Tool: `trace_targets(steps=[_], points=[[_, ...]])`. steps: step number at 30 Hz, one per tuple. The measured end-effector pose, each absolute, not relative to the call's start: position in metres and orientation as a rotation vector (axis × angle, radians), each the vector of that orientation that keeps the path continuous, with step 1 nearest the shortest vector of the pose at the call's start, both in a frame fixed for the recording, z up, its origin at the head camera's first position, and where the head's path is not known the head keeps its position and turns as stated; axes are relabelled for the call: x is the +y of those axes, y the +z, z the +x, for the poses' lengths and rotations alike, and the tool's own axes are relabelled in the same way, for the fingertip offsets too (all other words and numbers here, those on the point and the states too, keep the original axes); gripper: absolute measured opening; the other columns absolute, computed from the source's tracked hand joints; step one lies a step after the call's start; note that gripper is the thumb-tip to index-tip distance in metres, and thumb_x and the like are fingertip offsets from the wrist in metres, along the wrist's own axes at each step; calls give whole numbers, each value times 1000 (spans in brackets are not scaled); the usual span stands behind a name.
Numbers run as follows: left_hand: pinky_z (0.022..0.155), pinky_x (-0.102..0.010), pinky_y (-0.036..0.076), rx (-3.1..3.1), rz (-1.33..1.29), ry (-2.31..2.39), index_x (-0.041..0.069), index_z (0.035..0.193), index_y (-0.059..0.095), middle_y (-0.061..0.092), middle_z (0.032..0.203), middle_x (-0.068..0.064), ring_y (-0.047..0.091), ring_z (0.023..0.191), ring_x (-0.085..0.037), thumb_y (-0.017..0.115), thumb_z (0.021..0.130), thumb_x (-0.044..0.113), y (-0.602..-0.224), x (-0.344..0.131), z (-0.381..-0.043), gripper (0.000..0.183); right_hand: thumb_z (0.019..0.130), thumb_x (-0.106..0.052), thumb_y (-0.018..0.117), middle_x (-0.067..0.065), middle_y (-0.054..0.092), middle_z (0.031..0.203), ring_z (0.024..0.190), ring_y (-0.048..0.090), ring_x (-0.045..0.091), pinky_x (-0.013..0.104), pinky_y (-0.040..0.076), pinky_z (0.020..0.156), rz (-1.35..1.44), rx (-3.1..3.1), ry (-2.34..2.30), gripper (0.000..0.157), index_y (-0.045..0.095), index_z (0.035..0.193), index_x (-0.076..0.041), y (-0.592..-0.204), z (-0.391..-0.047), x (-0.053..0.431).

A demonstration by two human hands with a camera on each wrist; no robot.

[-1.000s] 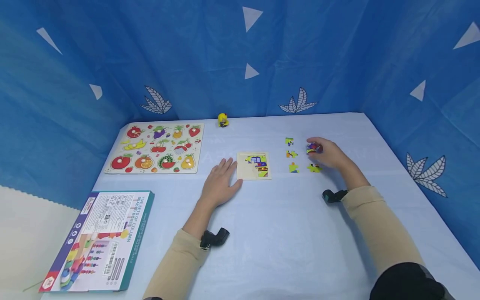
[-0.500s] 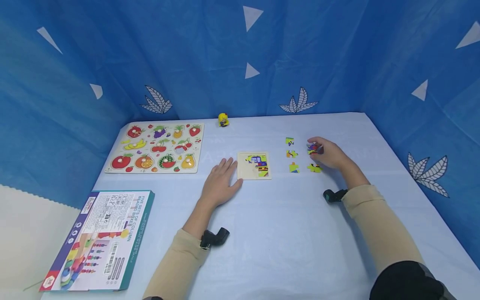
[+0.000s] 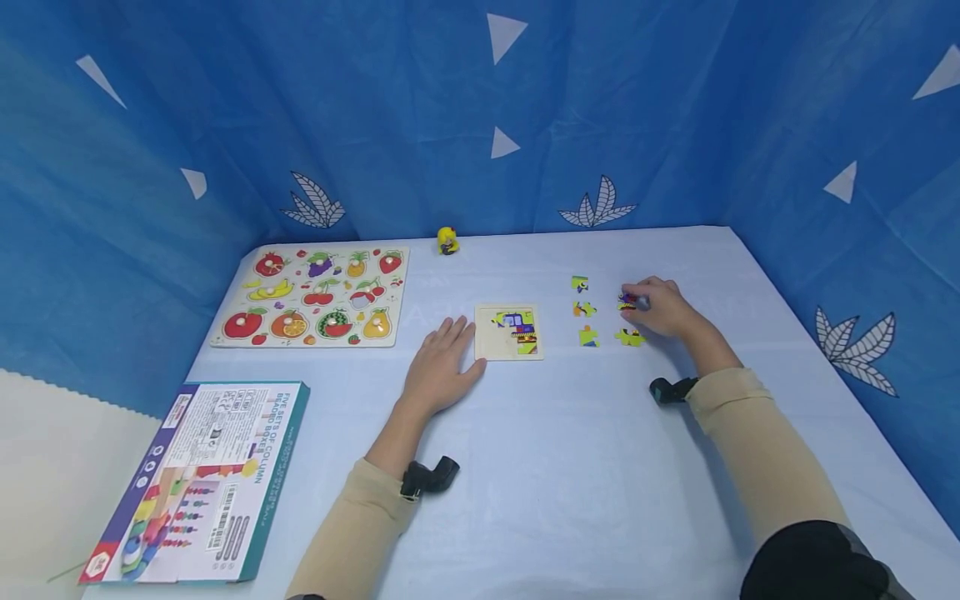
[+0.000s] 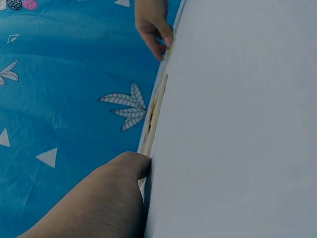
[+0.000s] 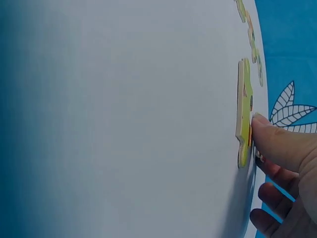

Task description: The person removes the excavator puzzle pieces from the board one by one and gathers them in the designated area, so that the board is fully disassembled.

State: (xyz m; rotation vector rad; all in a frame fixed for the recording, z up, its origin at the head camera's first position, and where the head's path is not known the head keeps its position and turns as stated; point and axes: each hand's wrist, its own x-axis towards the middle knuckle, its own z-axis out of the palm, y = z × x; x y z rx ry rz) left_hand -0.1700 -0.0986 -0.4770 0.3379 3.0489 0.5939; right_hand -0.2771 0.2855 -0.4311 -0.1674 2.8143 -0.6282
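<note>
My left hand [image 3: 438, 371] lies with straight fingers against the left side of a small wooden puzzle tray [image 3: 491, 342]. Joined pieces showing a purple and yellow vehicle [image 3: 521, 329] fill the tray's right part. To the right, my right hand [image 3: 663, 308] pinches a colourful puzzle piece [image 3: 626, 301] between thumb and fingers, which partly cover it. A yellow-green puzzle piece [image 3: 630, 337] lies just in front of that hand, seen large and edge-on in the right wrist view. Three more puzzle pieces stand in a column between tray and hand, among them an orange and green one [image 3: 584, 309].
A fruit puzzle board [image 3: 307, 342] lies at the back left. In front of it is a flat beaded-box carton [image 3: 202, 483]. A small yellow toy figure [image 3: 447, 241] stands at the table's back edge, near the blue curtain [image 3: 420, 100].
My right hand has shifted slightly to the right with the puzzle piece between its fingers, and its fingers have turned a little. The left hand and tray stay put.
</note>
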Motion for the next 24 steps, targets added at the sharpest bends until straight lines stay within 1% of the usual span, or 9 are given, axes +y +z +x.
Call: trace_targets(steps=[4, 14, 19, 24], points=[[127, -42, 14, 3050, 335, 592, 20, 157, 31, 22, 166, 2, 11, 156, -18, 46, 96, 56, -476, -98, -169, 72, 96, -26, 64, 25, 37, 148, 139, 27, 45, 66, 29, 115, -165, 2797, -616, 61, 42, 150, -8, -429, -276, 284], [127, -42, 14, 3046, 328, 591, 21, 157, 32, 21, 166, 3, 11, 156, -17, 46, 96, 56, -477, -99, -170, 72, 99, -28, 60, 23, 36, 149, 138, 27, 45, 67, 28, 114, -188, 2811, -581, 59, 41, 151, -10, -432, -274, 284], [127, -42, 14, 3044, 337, 591, 20, 157, 31, 21, 166, 2, 11, 156, -18, 45, 96, 56, -476, -99, -170, 72, 99, -29, 59, 20, 44, 143, 134, 32, 40, 65, 33, 112, -188, 2862, -674, 54, 45, 149, -11, -431, -272, 278], [127, -42, 14, 3041, 340, 592, 20, 157, 31, 21, 166, 2, 11, 156, -18, 46, 96, 56, -475, -100, -169, 72, 99, -28, 59, 15, 51, 136, 128, 36, 36, 61, 39, 107, -262, 2888, -750, 49, 49, 145, -14, -426, -271, 255]])
